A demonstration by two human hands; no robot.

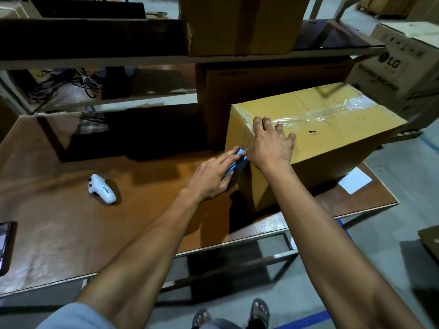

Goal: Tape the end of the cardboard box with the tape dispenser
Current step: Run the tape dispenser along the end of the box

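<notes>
A yellow-brown cardboard box [332, 138] lies on the brown table [71, 222] at the right, with clear tape [320, 115] running along its top seam. My right hand [270, 143] lies flat over the box's near top edge, fingers spread on the tape. My left hand [213, 176] grips a blue tape dispenser [238, 162] pressed against the box's end face, just below the right hand. Most of the dispenser is hidden by my fingers.
A white handheld device [103, 189] lies on the table to the left. A dark phone [3, 243] sits at the left edge. A white sheet of paper [354, 180] pokes out behind the box. Shelves with boxes and cables stand behind; an LG carton [399, 67] is at right.
</notes>
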